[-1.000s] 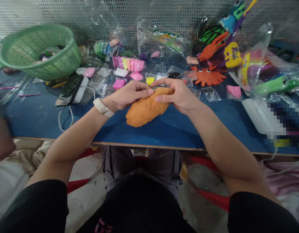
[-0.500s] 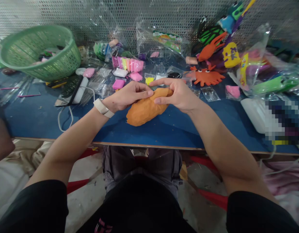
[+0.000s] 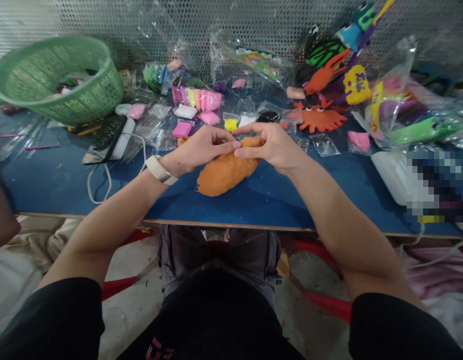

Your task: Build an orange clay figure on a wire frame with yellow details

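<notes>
An orange lump of modelling clay (image 3: pixel 225 175), long and rounded with a slightly creased surface, is held just over the blue table. A thin wire-like loop sticks out at its lower left end. My left hand (image 3: pixel 208 147) pinches its upper edge with thumb and fingers. From the other side my right hand (image 3: pixel 271 147) grips the same upper edge, its thumb close to my left thumb. The fingertips behind the clay are partly hidden. Just past my hands lie a yellow clay piece (image 3: pixel 230 124) and a pink packet (image 3: pixel 182 129).
A green basket (image 3: pixel 62 107) stands at the left, beside a dark device with a white cable (image 3: pixel 90 182). An orange clay crab (image 3: pixel 321 119) and other clay figures sit at the back right. A white box (image 3: pixel 389 175) is near the right edge. Another person's arm (image 3: pixel 2 215) shows at far left.
My thumbs have come closer together on the clay's upper edge. The flap that stood between them is now mostly covered by my right thumb and fingers.
</notes>
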### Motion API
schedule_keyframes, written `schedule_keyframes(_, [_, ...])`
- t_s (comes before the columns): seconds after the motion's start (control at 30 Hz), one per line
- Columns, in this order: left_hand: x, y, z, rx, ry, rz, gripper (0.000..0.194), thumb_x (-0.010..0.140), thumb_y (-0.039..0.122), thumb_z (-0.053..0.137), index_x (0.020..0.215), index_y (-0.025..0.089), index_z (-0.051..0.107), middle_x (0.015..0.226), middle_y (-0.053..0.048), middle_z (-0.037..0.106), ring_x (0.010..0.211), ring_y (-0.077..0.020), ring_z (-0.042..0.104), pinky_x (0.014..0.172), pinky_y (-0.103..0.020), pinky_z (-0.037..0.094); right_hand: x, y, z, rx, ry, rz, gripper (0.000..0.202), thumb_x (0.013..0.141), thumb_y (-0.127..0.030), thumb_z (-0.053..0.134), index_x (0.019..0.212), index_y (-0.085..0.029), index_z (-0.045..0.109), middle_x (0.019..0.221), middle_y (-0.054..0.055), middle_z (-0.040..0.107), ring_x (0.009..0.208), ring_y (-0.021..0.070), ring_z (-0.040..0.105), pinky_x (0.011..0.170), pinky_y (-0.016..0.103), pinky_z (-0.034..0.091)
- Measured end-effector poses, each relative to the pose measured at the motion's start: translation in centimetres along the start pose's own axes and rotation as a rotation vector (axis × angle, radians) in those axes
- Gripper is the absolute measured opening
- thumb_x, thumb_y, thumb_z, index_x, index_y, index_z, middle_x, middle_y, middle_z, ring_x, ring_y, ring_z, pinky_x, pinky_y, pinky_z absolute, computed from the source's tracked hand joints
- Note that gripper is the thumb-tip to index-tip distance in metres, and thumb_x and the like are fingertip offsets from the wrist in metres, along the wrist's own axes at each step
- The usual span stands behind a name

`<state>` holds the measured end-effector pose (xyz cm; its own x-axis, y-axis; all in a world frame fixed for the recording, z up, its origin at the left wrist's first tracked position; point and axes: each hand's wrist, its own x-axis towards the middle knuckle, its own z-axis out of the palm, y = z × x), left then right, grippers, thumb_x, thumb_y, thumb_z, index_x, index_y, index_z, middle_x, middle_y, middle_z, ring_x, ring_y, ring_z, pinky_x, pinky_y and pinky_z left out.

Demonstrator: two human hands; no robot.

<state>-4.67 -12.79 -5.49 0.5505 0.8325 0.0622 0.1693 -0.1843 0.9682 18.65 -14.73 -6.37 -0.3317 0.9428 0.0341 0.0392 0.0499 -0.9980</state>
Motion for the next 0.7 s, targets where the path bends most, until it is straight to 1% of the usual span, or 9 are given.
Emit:
schedule_keyframes(0.1, [-0.1,-0.1,0.2,-0.082,-0.008,-0.039,0.043,0.093,0.056,0.102,0.091,0.017,0.085,0.082,-0.004,0.08,0.07,-0.0116,0.067,0.06,-0.023,0.048,-0.1,-0.2,0.0,0.04,0.004,0.002,0.068,0.06,-0.05,0.12,0.113,-0.025,0.086,0.089,0.005,0.083,0.096,0.0336,0.083,0.087,0.05,0.072])
schedule_keyframes(0.17, [-0.1,-0.2,0.1,-0.139,-0.018,-0.059,0.043,0.093,0.056,0.102,0.094,0.016,0.084,0.088,-0.005,0.083,0.076,-0.0132,0.073,0.065,-0.022,0.054,-0.2,-0.4,0.0,0.06,0.01,-0.001,0.067,0.062,-0.056,0.119,0.113,-0.026,0.086,0.093,0.005,0.084,0.099,0.0346,0.084,0.088,0.05,0.072])
schedule_keyframes(0.27, [0.0,-0.3,-0.3,-0.208,-0.04,-0.083,0.045,0.095,0.058,0.101,0.097,0.016,0.083,0.092,-0.006,0.084,0.078,-0.014,0.076,0.067,-0.023,0.058,-0.3,-0.7,-0.1,0.086,0.033,-0.028,0.058,0.073,-0.069,0.11,0.104,-0.027,0.086,0.099,0.007,0.085,0.107,0.035,0.084,0.093,0.049,0.071])
schedule_keyframes(0.3, [0.0,-0.3,-0.5,-0.226,-0.05,-0.091,0.046,0.095,0.058,0.1,0.098,0.016,0.082,0.092,-0.006,0.083,0.077,-0.014,0.076,0.067,-0.023,0.059,-0.3,-0.8,-0.1,0.096,0.046,-0.04,0.055,0.077,-0.071,0.107,0.101,-0.026,0.085,0.1,0.007,0.085,0.11,0.0349,0.084,0.094,0.049,0.071])
schedule_keyframes(0.4, [0.0,-0.4,-0.7,-0.253,-0.07,-0.102,0.047,0.097,0.06,0.099,0.101,0.016,0.082,0.095,-0.006,0.084,0.079,-0.0148,0.078,0.069,-0.023,0.061,-0.1,-0.9,0.0,0.116,0.067,-0.04,0.049,0.084,-0.07,0.101,0.099,-0.026,0.085,0.102,0.007,0.085,0.112,0.0346,0.084,0.093,0.048,0.071])
schedule_keyframes(0.5, [0.2,-0.8,-0.9,-0.227,-0.076,-0.094,0.051,0.098,0.067,0.094,0.107,0.018,0.083,0.102,-0.009,0.085,0.087,-0.0183,0.081,0.073,-0.025,0.063,-0.1,-0.8,0.0,0.125,0.045,-0.008,0.051,0.082,-0.071,0.102,0.102,-0.027,0.085,0.103,0.007,0.086,0.11,0.0353,0.084,0.09,0.048,0.071])
schedule_keyframes(0.6, [0.6,-1.7,-1.5,-0.137,-0.077,-0.059,0.062,0.103,0.081,0.08,0.115,0.02,0.084,0.108,-0.012,0.085,0.096,-0.0237,0.084,0.079,-0.031,0.066,0.1,-0.5,-0.2,0.141,0.04,-0.009,0.056,0.078,-0.076,0.103,0.104,-0.029,0.086,0.105,0.006,0.087,0.11,0.035,0.084,0.089,0.048,0.072])
schedule_keyframes(0.7, [1.0,-2.2,-2.9,-0.013,-0.023,0.014,0.074,0.106,0.091,0.064,0.127,0.022,0.082,0.124,-0.014,0.084,0.111,-0.0276,0.084,0.09,-0.037,0.068,0.6,0.1,-0.6,0.171,0.105,-0.032,0.058,0.079,-0.08,0.102,0.103,-0.031,0.085,0.107,0.006,0.087,0.113,0.0347,0.083,0.091,0.048,0.073])
